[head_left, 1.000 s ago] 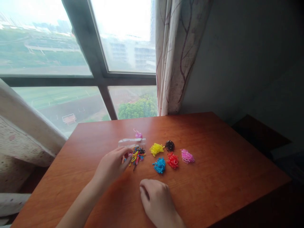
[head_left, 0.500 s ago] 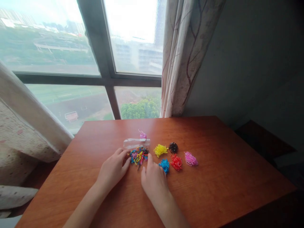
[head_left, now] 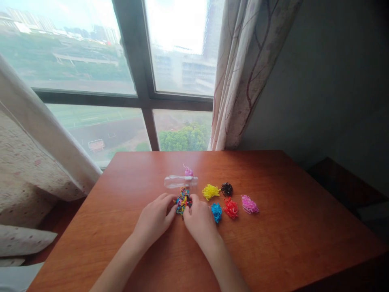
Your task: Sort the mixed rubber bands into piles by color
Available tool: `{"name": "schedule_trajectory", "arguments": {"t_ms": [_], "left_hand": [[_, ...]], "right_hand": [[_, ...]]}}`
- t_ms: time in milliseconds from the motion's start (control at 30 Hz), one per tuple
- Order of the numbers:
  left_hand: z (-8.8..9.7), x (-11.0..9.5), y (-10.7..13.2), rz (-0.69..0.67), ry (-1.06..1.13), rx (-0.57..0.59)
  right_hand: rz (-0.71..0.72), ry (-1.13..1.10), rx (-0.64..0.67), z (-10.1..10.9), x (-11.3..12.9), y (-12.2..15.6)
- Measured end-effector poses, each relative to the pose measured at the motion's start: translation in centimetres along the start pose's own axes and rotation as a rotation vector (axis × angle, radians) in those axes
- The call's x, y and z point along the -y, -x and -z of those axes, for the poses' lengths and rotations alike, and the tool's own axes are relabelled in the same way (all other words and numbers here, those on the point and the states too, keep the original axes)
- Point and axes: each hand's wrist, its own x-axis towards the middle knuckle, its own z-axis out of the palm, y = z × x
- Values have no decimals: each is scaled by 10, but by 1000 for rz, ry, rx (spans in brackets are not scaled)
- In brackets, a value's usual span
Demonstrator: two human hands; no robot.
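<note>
A heap of mixed coloured rubber bands lies on the wooden table. My left hand rests on its left side and my right hand on its right, the fingertips of both pressed against the heap. To the right lie sorted little piles: yellow, black, blue, red and pink. Just behind the mixed heap lies a clear plastic tube with a pink cap.
The table stands against a large window. A patterned curtain hangs at the back right, and another curtain drapes at the left. A dark piece of furniture stands to the right of the table.
My right hand has moved from the table's front up to the mixed heap. Both hands have closed in on the heap and bunched it tighter. The camera has shifted slightly.
</note>
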Motion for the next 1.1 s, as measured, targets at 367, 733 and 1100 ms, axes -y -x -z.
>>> {"name": "schedule_trajectory", "arguments": {"t_ms": [367, 733, 1100], "left_hand": [[-4, 1, 24, 59, 60, -17], [-7, 1, 23, -19, 251, -52], [-4, 0, 24, -1, 167, -75]], "right_hand": [[122, -166, -51, -6, -21, 30], [183, -142, -54, -4, -23, 34], [177, -198, -136, -10, -25, 31]]}}
